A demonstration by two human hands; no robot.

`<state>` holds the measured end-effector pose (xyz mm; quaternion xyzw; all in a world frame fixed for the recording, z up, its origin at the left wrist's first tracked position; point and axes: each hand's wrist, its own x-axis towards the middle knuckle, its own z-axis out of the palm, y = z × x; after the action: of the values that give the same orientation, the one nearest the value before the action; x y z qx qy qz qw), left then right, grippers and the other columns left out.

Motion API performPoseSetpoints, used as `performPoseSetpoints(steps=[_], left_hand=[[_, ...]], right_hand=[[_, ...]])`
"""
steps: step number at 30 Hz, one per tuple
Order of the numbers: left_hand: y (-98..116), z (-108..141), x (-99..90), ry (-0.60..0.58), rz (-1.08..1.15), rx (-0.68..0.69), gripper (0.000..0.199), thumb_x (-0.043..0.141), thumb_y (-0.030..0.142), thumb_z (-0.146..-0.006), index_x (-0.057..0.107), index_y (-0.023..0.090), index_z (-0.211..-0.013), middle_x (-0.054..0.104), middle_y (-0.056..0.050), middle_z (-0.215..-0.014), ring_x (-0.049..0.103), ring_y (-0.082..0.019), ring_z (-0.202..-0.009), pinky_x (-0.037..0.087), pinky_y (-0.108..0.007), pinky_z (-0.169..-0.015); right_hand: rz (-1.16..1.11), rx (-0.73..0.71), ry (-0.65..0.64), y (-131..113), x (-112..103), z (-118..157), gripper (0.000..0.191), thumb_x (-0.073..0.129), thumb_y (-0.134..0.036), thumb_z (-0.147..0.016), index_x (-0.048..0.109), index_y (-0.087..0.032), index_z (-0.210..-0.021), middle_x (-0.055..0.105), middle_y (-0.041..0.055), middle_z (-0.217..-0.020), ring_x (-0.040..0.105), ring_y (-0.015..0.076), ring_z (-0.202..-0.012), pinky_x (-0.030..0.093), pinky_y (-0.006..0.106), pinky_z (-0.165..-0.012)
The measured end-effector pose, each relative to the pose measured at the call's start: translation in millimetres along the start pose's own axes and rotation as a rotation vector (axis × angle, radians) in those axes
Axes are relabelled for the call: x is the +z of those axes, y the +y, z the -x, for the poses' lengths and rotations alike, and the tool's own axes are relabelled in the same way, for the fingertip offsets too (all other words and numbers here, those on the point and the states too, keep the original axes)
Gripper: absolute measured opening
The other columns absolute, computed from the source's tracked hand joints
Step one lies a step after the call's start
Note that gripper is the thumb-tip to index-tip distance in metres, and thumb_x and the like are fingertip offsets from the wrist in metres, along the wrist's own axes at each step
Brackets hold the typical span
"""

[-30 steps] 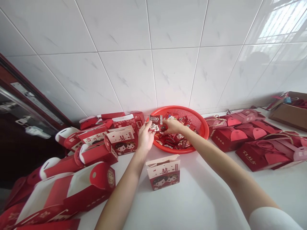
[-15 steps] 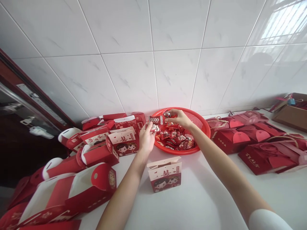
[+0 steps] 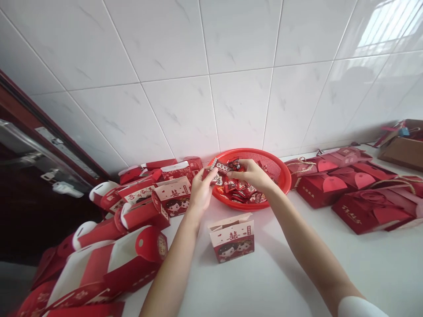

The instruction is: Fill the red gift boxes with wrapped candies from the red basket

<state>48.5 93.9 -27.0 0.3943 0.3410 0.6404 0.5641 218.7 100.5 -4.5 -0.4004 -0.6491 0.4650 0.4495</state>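
Observation:
My left hand (image 3: pixel 202 189) is closed on a red and white candy packet (image 3: pixel 217 178) over the left rim of a red plastic basket (image 3: pixel 284 185). Beside it, my right hand (image 3: pixel 253 175) pinches small dark red wrapped candies (image 3: pixel 234 165) above the basket. Several red wrapped candies (image 3: pixel 243 192) lie inside. In front of the basket a small white and red box (image 3: pixel 233 241), printed with two cartoon faces, stands upright on the white table (image 3: pixel 280 281) with its top open.
Open red boxes (image 3: pixel 132 259) crowd the left side, near a dark door with keys (image 3: pixel 67 189). Closed red gift boxes (image 3: pixel 370 211) stand at the right. Behind them is a cardboard box (image 3: pixel 401 152). A tiled wall (image 3: pixel 241 105) rises at the back.
My right hand has moved slightly lower and its fingers are now closer to the packet. The packet has tilted in my left hand. The view has shifted slightly.

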Motion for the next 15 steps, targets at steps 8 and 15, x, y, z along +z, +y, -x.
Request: performPoseSetpoints(steps=[8, 15], left_hand=[[22, 19, 7.5, -0.094, -0.123, 0.064, 0.032, 0.084, 0.036, -0.071, 0.073, 0.021, -0.097, 0.073, -0.002, -0.094, 0.068, -0.018, -0.088, 0.053, -0.027, -0.077], [31, 24, 3.9, -0.265, -0.218, -0.003, 0.026, 0.076, 0.034, -0.078, 0.072, 0.019, -0.100, 0.072, -0.003, -0.096, 0.066, -0.018, -0.090, 0.052, -0.030, -0.086]], right_hand=[[-0.156, 0.009, 0.080, -18, 13, 20, 0.021, 0.079, -0.031, -0.071, 0.068, -0.014, -0.078, 0.059, -0.0037, -0.059, 0.045, 0.0078, -0.049, 0.035, 0.023, -0.048], [-0.165, -0.083, 0.149, -16, 2, 24, 0.031, 0.084, -0.038, -0.068, 0.076, -0.013, -0.086, 0.073, 0.0039, -0.077, 0.063, 0.0152, -0.066, 0.049, 0.028, -0.060]])
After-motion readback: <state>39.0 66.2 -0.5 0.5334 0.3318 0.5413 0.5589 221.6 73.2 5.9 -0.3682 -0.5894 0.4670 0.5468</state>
